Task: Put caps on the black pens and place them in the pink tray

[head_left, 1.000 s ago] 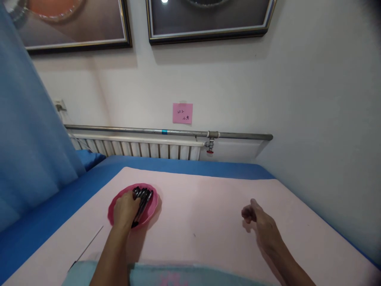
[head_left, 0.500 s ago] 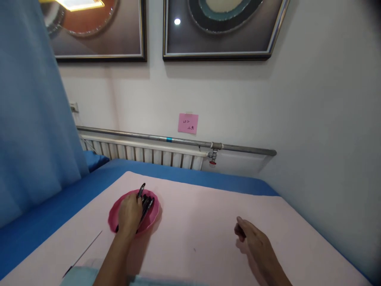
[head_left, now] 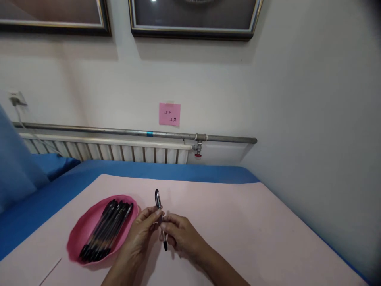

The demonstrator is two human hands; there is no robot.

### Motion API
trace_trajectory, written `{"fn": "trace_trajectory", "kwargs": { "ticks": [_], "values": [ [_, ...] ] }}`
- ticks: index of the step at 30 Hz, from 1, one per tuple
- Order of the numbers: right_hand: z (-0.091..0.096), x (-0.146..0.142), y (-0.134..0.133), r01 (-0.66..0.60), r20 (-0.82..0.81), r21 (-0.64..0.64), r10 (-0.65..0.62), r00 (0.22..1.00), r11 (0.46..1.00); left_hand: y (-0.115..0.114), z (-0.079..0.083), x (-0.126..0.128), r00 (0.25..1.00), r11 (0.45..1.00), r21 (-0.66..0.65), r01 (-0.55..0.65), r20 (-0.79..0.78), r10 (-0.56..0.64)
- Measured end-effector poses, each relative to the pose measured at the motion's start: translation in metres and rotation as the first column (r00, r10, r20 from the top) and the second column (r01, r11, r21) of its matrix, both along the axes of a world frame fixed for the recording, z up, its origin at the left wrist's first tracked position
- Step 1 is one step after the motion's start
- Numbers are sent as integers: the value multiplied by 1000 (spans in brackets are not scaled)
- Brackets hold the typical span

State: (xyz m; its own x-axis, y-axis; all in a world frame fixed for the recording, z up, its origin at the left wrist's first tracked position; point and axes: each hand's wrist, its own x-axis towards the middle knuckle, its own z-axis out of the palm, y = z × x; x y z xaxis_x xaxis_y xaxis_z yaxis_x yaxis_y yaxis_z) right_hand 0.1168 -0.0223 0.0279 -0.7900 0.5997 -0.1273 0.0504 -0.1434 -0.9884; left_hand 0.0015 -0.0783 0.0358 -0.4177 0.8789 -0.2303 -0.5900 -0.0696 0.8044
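Observation:
A black pen stands nearly upright between both hands, just right of a pink dish. My left hand pinches the pen's middle with thumb and fingers. My right hand closes its fingers on the pen's lower part. Several more black pens lie side by side in the pink dish, to the left of my hands. All of this is above a pale pink sheet spread over a blue-covered surface.
Blue bedding borders the pink sheet at the back and left. Behind it run a white radiator and a metal pipe with a red valve. A pink sticky note hangs on the wall. A blue curtain hangs at left.
My left hand lifted one pen out of the pink dish and carried it right. My right hand came in from the right and took hold of the same pen.

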Motion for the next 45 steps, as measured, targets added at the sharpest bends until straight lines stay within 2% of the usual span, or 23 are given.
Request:
{"fn": "trace_trajectory", "kwargs": {
  "ticks": [5,9,11,14,16,19,22,24,25,29,33,39,45],
  "values": [
    [7,11,2,-71,75,-76,77,994,995,1,4,-10,1000,1000,-18,-22,-15,21],
    [0,14,-1,-134,122,-82,144,982,988,0,1,-22,995,997,-38,-62,-78,59],
    [-5,16,-3,-162,121,-79,171,978,984,0,-1,-31,986,988,-31,-150,-73,148],
    [-9,18,-4,-189,138,-84,199,970,978,-3,2,-47,940,940,27,-340,-2,340],
    [-8,19,-4,-183,150,-101,197,969,978,-6,6,-55,924,922,58,-382,52,380],
    [-3,20,-3,-148,111,-115,161,981,982,-9,9,-53,955,954,71,-292,76,286],
    [-1,20,-3,-135,33,-118,140,990,984,-9,8,-38,998,999,-7,-43,50,43],
    [0,20,-3,-150,0,-119,151,989,982,-8,7,-26,993,993,-42,112,49,-110],
    [-1,20,-3,-157,-11,-118,157,988,981,-7,7,-21,987,987,-37,154,57,-151],
    [-2,20,-3,-192,-62,-168,184,981,967,-7,9,-12,987,991,4,137,82,-137],
    [1,23,-2,-218,-109,-255,196,974,942,-8,10,-16,993,994,16,107,42,-108],
    [6,26,-2,-253,-108,-282,232,967,925,-9,8,-20,992,991,21,129,8,-129],
    [4,22,-2,-106,-57,-220,95,994,970,-6,5,-22,996,996,16,84,-14,-84]
  ]
}}
